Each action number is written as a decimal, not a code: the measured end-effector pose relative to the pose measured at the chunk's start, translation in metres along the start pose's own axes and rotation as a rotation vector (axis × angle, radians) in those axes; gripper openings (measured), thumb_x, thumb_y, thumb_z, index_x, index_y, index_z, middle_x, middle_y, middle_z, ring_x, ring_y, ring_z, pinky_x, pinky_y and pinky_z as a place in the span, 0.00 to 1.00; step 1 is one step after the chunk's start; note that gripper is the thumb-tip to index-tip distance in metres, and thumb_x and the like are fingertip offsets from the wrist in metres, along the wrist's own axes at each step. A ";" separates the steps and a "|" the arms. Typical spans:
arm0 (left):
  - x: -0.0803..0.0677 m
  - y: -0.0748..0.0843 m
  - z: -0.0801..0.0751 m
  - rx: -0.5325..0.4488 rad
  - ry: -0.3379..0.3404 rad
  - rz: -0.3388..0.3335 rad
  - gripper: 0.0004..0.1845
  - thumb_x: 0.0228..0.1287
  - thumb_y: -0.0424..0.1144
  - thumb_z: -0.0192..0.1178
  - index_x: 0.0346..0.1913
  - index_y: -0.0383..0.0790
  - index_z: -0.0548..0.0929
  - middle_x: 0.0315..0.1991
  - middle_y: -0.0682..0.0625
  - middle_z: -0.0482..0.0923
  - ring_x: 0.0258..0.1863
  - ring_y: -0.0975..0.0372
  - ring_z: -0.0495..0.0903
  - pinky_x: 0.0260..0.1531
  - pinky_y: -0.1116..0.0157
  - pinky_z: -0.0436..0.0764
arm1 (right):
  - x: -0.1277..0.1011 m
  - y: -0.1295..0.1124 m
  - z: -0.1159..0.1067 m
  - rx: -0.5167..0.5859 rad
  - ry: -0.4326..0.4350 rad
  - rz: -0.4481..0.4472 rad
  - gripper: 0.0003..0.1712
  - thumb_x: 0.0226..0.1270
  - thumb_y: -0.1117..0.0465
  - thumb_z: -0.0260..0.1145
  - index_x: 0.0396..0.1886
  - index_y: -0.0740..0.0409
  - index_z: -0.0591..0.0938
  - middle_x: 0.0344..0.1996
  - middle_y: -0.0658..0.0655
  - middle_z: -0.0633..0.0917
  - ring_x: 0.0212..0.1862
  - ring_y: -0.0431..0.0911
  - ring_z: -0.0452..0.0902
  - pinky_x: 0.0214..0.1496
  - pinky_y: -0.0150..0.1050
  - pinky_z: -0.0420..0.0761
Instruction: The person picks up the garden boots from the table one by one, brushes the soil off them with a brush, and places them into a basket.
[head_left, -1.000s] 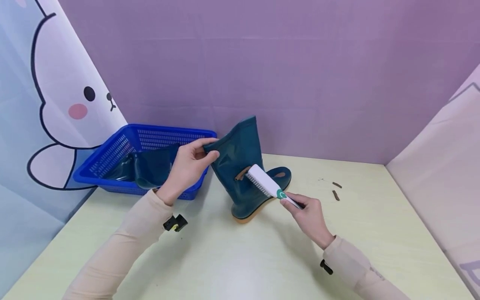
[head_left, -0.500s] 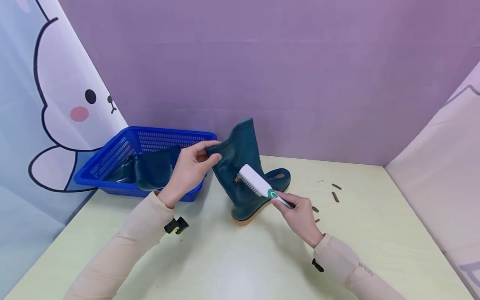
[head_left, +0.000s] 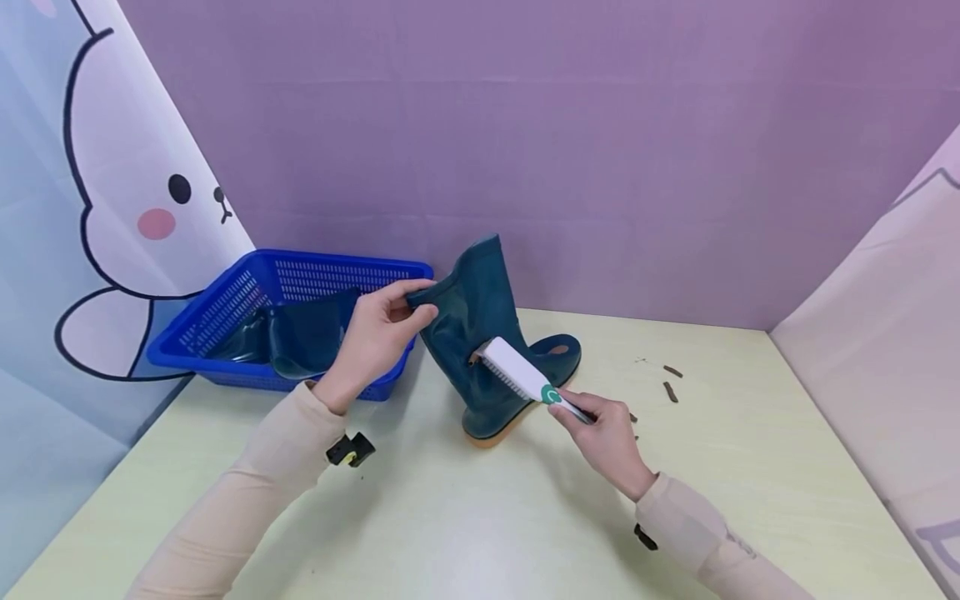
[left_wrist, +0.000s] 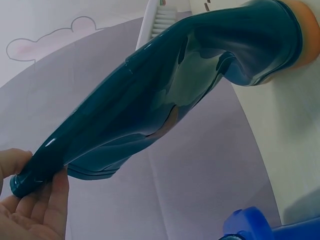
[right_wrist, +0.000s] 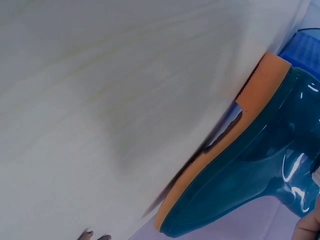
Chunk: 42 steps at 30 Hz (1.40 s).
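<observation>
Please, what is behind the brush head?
Behind the brush head is the held boot, with a brown patch partly visible beside the bristles. How far the patch continues behind the head is hidden.

Pale table under teal boot, blue basket, brown scraps

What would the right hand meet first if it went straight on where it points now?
Probably the boot: the right hand points toward it, with the brush held out in front. The brush seems to lie against the boot, but depth makes contact hard to confirm.
</observation>
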<state>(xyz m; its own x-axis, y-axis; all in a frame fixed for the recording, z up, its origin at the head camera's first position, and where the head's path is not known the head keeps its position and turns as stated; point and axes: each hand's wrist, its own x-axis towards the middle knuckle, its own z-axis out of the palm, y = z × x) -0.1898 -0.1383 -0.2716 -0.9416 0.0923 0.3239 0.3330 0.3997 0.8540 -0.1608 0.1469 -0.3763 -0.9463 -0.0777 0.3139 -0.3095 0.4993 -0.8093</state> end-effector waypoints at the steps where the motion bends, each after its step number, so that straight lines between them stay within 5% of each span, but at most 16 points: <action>1: 0.000 -0.001 0.000 0.001 0.002 -0.001 0.18 0.64 0.39 0.56 0.57 0.45 0.76 0.38 0.43 0.81 0.27 0.56 0.73 0.17 0.68 0.67 | 0.000 0.000 0.000 -0.006 0.001 -0.003 0.15 0.55 0.62 0.69 0.43 0.61 0.84 0.37 0.61 0.86 0.27 0.38 0.75 0.24 0.29 0.73; 12: 0.002 -0.006 -0.003 0.003 0.019 -0.028 0.18 0.64 0.40 0.56 0.57 0.45 0.76 0.43 0.44 0.82 0.32 0.58 0.76 0.26 0.69 0.72 | -0.001 0.004 -0.003 -0.074 0.018 -0.058 0.13 0.53 0.65 0.70 0.40 0.62 0.85 0.33 0.59 0.87 0.23 0.37 0.71 0.21 0.28 0.70; 25: 0.003 -0.005 -0.001 -0.001 0.011 -0.024 0.19 0.64 0.42 0.56 0.58 0.46 0.75 0.36 0.43 0.81 0.27 0.56 0.72 0.18 0.68 0.65 | 0.001 -0.009 -0.013 0.033 0.087 -0.054 0.14 0.55 0.64 0.68 0.42 0.63 0.84 0.35 0.61 0.86 0.25 0.35 0.74 0.24 0.28 0.75; 42: 0.005 -0.002 0.004 0.008 0.004 -0.005 0.19 0.64 0.40 0.56 0.58 0.45 0.75 0.42 0.45 0.81 0.28 0.57 0.74 0.16 0.68 0.65 | -0.001 0.000 -0.006 -0.063 0.013 -0.043 0.14 0.54 0.64 0.69 0.42 0.60 0.85 0.35 0.59 0.86 0.24 0.39 0.71 0.21 0.28 0.69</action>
<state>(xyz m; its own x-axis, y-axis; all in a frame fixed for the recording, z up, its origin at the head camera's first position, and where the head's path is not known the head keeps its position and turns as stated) -0.1953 -0.1350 -0.2735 -0.9431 0.0869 0.3208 0.3275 0.4075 0.8525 -0.1592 0.1522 -0.3738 -0.9308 -0.0894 0.3545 -0.3431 0.5488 -0.7623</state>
